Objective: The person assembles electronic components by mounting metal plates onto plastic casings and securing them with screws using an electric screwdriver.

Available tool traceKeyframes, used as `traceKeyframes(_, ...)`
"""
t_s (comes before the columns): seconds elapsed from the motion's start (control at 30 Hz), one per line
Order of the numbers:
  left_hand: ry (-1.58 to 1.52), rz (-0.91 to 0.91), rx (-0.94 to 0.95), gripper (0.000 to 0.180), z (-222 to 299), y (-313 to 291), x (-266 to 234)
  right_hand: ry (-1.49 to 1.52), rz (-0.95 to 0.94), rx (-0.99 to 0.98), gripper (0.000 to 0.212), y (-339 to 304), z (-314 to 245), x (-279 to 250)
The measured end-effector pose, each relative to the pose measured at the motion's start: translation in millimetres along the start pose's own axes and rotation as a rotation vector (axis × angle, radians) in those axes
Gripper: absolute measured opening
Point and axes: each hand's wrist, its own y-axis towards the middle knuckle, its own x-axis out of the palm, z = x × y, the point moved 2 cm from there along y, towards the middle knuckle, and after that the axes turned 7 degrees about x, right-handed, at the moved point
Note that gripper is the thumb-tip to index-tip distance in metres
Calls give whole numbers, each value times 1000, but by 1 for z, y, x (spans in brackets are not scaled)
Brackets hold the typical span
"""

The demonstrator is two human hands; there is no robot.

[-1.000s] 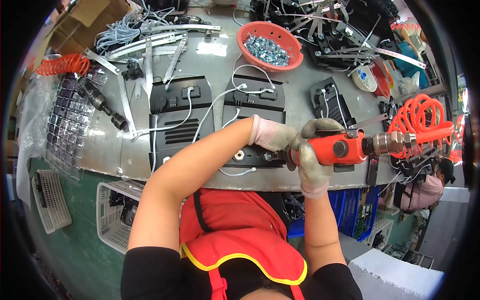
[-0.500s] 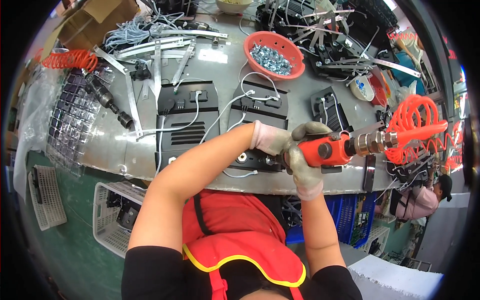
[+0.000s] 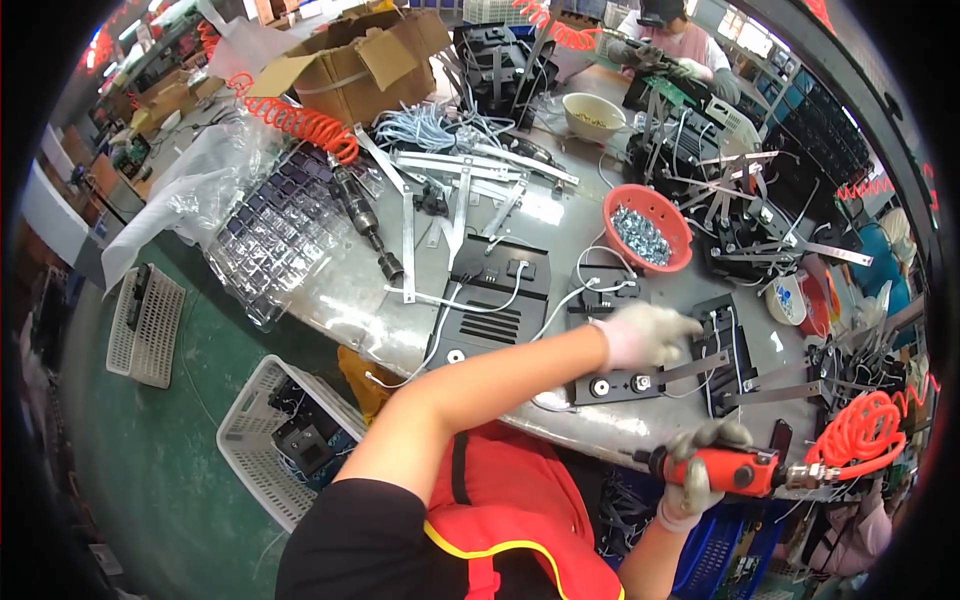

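My right hand (image 3: 695, 480), in a grey-white work glove, grips a red air wrench (image 3: 733, 471) just off the table's front edge, its black nose pointing left. My left hand (image 3: 650, 335), also gloved and slightly blurred, is over a black metal panel (image 3: 605, 273) with its fingers stretched to the right, and nothing shows in them. On the panel's front strip are a round washer-like fitting (image 3: 600, 387) and a nut (image 3: 641, 382). From that nut a flat metal bar (image 3: 697, 367) runs right. Another black panel (image 3: 490, 320), slotted and wired, lies to the left.
A red bowl of metal fasteners (image 3: 646, 230) stands behind the panels. At the left rest a second air tool (image 3: 362, 215) and wrapped parts (image 3: 285, 225). Metal arms and black assemblies crowd the right. White crates (image 3: 265, 440) stand on the floor; a co-worker (image 3: 680, 40) sits opposite.
The air wrench has moved off the panel, down and right in my right hand. My left hand has come away from it to above the panel. The view has shifted.
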Motion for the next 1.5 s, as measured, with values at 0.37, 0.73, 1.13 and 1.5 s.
traceKeyframes(0.37,604,343,-1261,62,-136,-149,-188,232,229,327,48,-15,80,-84)
traceKeyframes(0.73,-113,320,-844,29,-21,-149,-163,434,112,350,53,-21,101,-102)
traceKeyframes(1.13,682,-169,-763,40,-21,-152,-124,386,207,383,53,-20,95,-89)
traceKeyframes(1.5,905,-207,-361,26,-103,81,-73,364,185,414,55,-21,93,-88)
